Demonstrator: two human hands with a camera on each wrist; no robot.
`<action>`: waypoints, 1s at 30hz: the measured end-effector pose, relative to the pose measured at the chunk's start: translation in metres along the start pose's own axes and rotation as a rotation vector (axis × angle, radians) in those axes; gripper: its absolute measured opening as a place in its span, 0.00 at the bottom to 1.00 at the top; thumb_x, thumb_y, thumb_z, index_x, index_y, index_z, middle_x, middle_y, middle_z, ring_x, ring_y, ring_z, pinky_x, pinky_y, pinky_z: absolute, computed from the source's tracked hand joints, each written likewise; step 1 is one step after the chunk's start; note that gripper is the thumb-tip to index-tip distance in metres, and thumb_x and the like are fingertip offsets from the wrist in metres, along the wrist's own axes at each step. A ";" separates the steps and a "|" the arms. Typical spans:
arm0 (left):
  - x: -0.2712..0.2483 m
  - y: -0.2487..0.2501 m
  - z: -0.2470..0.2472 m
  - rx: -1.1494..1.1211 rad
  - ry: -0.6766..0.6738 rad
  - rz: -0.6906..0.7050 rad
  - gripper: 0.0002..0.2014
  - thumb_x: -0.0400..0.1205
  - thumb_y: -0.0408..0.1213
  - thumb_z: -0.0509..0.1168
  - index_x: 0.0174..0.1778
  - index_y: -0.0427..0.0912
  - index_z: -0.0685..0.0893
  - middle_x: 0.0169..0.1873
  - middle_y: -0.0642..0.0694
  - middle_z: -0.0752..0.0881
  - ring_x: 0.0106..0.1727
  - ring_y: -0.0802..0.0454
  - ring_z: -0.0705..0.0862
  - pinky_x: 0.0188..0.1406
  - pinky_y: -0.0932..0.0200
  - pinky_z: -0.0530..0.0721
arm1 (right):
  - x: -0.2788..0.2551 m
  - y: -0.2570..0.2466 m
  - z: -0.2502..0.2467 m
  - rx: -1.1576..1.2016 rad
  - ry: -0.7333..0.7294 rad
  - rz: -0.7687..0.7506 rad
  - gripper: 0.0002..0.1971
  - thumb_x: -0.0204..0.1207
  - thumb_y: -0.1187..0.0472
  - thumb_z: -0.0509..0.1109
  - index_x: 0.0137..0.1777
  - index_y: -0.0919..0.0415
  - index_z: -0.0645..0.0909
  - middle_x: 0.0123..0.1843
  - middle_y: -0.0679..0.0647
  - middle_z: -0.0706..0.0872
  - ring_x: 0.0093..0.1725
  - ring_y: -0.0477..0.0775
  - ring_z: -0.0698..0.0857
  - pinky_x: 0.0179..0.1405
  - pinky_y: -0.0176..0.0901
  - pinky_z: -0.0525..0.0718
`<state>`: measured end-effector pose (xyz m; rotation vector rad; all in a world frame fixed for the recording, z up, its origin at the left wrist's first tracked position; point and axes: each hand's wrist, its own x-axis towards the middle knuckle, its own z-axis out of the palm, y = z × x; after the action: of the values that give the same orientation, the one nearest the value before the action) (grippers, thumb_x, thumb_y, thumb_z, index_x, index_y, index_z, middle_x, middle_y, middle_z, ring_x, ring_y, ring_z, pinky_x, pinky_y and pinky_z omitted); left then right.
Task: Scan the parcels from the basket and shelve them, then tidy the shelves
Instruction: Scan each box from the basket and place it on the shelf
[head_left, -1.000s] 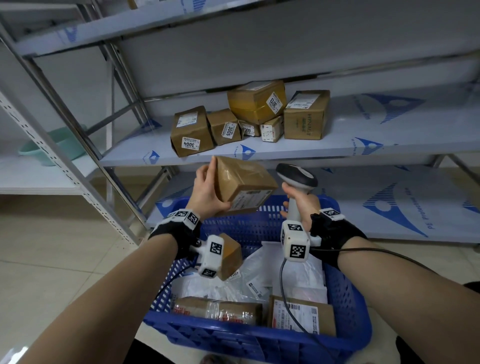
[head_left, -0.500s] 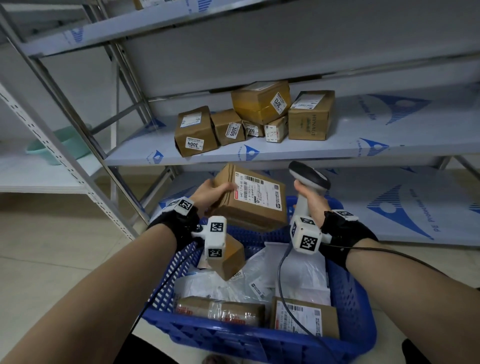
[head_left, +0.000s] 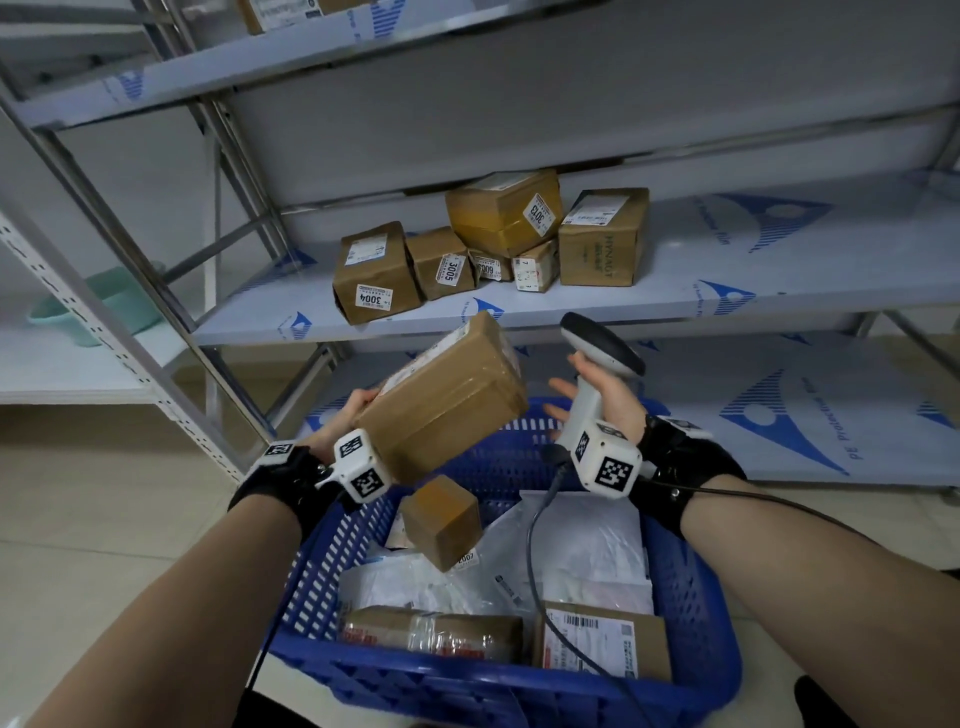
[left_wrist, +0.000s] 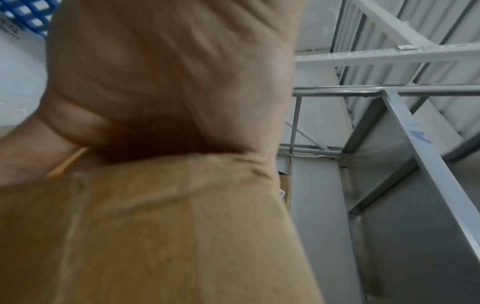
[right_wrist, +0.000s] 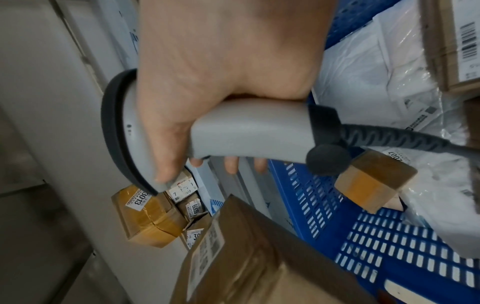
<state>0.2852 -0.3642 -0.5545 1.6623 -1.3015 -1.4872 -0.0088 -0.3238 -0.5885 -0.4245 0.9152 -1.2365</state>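
Observation:
My left hand (head_left: 358, 408) grips a brown taped cardboard parcel (head_left: 444, 400) by its left end, tilted above the blue basket (head_left: 701, 654). Its plain side faces me, and the label shows only in the right wrist view. In the left wrist view my hand (left_wrist: 168, 72) presses against the parcel (left_wrist: 168, 226). My right hand (head_left: 579, 387) holds the grey corded scanner (head_left: 602, 348) upright, just right of the parcel. The thumb hooks round the scanner (right_wrist: 246, 127) while the fingers stretch out past its handle. Several labelled boxes (head_left: 493, 249) stand on the middle shelf (head_left: 779, 280).
In the basket lie a small cube box (head_left: 441, 519), white mailer bags (head_left: 587, 551), a taped parcel (head_left: 431, 629) and a flat labelled box (head_left: 597, 644). Steel shelf uprights (head_left: 171, 291) stand at the left. A green tub (head_left: 98, 306) sits on the neighbouring shelf.
The parcel has turned over in my left hand, so its label now faces away from me. My right hand's fingers have loosened off the scanner handle. Both hands have risen a little.

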 end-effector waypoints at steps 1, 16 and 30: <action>-0.003 0.000 0.000 0.002 -0.007 -0.013 0.09 0.89 0.36 0.50 0.55 0.42 0.76 0.42 0.45 0.85 0.47 0.46 0.76 0.42 0.51 0.74 | 0.000 0.001 0.002 0.013 -0.025 0.013 0.29 0.80 0.46 0.66 0.80 0.42 0.65 0.77 0.54 0.74 0.71 0.66 0.78 0.52 0.60 0.81; 0.003 -0.003 0.033 -0.048 -0.111 -0.034 0.18 0.87 0.35 0.57 0.74 0.47 0.74 0.60 0.45 0.83 0.59 0.40 0.83 0.41 0.51 0.86 | 0.000 0.014 0.021 0.027 -0.008 -0.030 0.17 0.69 0.56 0.77 0.57 0.57 0.83 0.50 0.56 0.88 0.44 0.56 0.88 0.37 0.44 0.87; 0.023 0.000 0.083 0.149 -0.040 0.211 0.49 0.65 0.51 0.81 0.77 0.43 0.62 0.65 0.50 0.78 0.65 0.53 0.77 0.72 0.45 0.73 | 0.008 0.037 0.020 -0.063 0.022 0.015 0.15 0.78 0.58 0.72 0.65 0.51 0.81 0.56 0.49 0.85 0.55 0.55 0.83 0.51 0.54 0.82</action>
<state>0.2042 -0.3688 -0.5836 1.5366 -1.5902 -1.3330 0.0300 -0.3233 -0.6062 -0.4542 0.9757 -1.2036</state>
